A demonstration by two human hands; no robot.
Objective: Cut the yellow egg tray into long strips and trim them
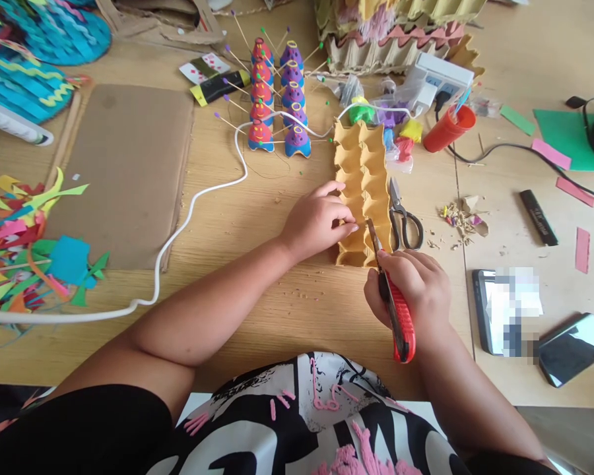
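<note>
Right grip (pixel 418 287): clamps red cutter (pixel 402 323), blade (pixel 373 235) over yellow egg carton (pixel 362 191). Left grip (pixel 317 221): rests on carton; whether closed, cannot tell. Scissors (pixel 400 209): lie beside carton.

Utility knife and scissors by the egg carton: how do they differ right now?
The utility knife is gripped in the right hand; the scissors lie on the table. The utility knife has one red-and-black handle, the scissors two black loops. Both have metal blades pointing away from the person.

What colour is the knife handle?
The knife handle is red with black parts; the head view shows it best.
</note>
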